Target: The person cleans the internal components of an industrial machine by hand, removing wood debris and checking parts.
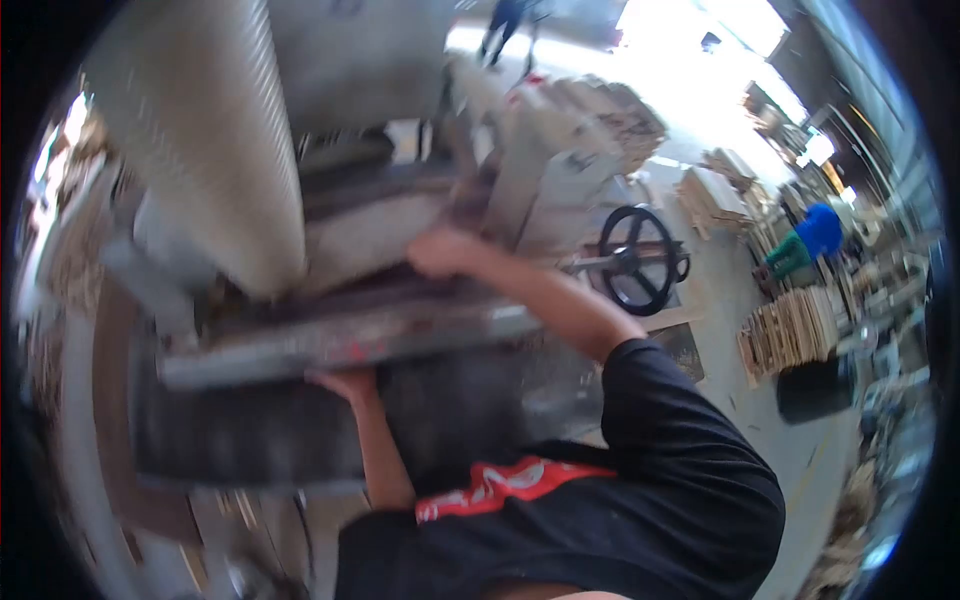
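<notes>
My left hand (345, 382) is at the near lower edge of a long pale bar (280, 352) on a large machine, above its dark flat bed (240, 420). Its fingers are partly hidden under the bar. My right hand (440, 252) reaches over the bar, beside a pale panel (370, 238) on the machine. It is smeared by motion, and I cannot make out whether it holds anything. A wide ribbed hose (220, 140) comes down to the machine left of my right hand.
A black handwheel (637, 260) stands right of my right forearm. Stacked wood (790, 332) lies on the floor at the right, near a person in blue (820, 232) bending over. Another person (502, 28) is at the top. A black container (816, 390) sits beside the stack.
</notes>
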Demonstrator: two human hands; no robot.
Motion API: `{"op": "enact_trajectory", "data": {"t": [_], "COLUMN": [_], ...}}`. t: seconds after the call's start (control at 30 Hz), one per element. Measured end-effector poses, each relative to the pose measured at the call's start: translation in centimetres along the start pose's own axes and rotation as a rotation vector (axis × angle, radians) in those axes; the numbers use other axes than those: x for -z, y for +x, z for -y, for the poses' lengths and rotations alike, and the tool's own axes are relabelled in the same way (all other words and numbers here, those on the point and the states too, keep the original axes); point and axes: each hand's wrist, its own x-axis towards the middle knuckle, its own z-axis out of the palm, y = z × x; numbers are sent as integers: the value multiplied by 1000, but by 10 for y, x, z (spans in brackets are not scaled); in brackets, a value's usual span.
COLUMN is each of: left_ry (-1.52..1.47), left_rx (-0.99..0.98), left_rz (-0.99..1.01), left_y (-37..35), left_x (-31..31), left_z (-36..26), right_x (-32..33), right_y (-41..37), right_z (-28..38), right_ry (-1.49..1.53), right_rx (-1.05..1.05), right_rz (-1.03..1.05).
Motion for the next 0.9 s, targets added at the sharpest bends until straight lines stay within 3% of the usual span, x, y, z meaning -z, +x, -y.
{"op": "enact_trajectory", "data": {"t": [0.03,0.07,0.1,0.13,0.17,0.2,0.33,0.57,0.9], "left_ry": [-78,-22,-7,21,46,28,4,133,40], "left_rx": [65,-16,-35,-135,-186,-171,-152,-201,-6], "left_rz": [-55,-39,48,-100,20,39,17,40,-60], "left_y": [-9,7,16,-3,16,10,5,10,6], "left_x": [-17,5,17,-28,2,-10,-18,-10,-16], "left_z": [-4,0,-3,-4,2,1,2,4,-2], "right_x": [8,23,6,10,11,12,12,15,29], "right_y": [-7,-13,-2,-8,-8,-12,-13,-12,-18], "right_z": [4,12,0,1,-6,-3,-2,2,8], "right_ry": [16,4,0,36,112,335,283,216,206], "right_rx": [-21,12,29,63,148,107,217,126,-4], "right_rz": [-37,26,-36,-58,-30,-86,-144,-97,-27]}}
